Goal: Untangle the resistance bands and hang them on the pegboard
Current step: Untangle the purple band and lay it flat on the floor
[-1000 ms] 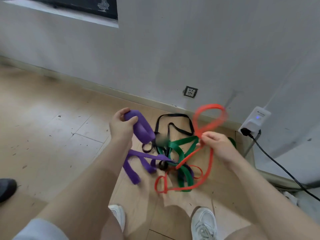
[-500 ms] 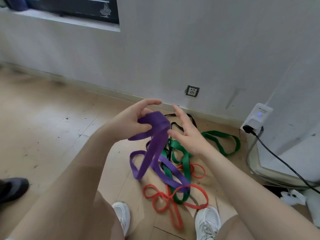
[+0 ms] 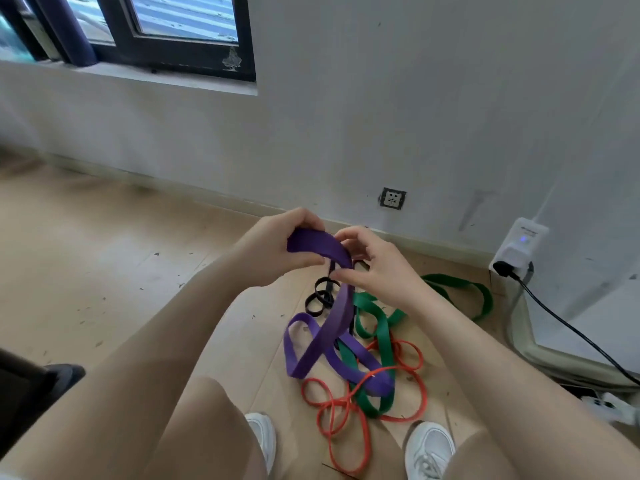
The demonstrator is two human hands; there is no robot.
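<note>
Head view: the left hand (image 3: 277, 249) grips the top fold of the purple band (image 3: 323, 336), fingers curled over it and thumb under; the right hand (image 3: 375, 268) pinches the same band just beside it, at about 3 o'clock from the left hand. From the two hands the purple band hangs toward 6 o'clock, its long axis running down and slightly left to the floor (image 3: 104, 271), where its lower loops lie across the heap. Both hands are at the band's upper end, neither clearly nearer to the tangle below.

The heap sits between the person's white shoes (image 3: 429, 448) and the wall (image 3: 381, 116): a green band (image 3: 381, 341) threads under the purple one and trails off toward 3 o'clock, a red band (image 3: 346, 420) coils at the near edge, and a thin black band (image 3: 320, 299) curls just below the hands. The judgement is that freeing the purple band calls for a lift straight up — its lower loop appears caught with the red and green.

The floor is pale wood-look tile, speckled with debris. A wall socket (image 3: 392, 198) sits at 1 o'clock, a plugged-in adapter (image 3: 519, 251) with a black cable at 3 o'clock, a window (image 3: 156, 26) at 11 o'clock. No pegboard shows.
</note>
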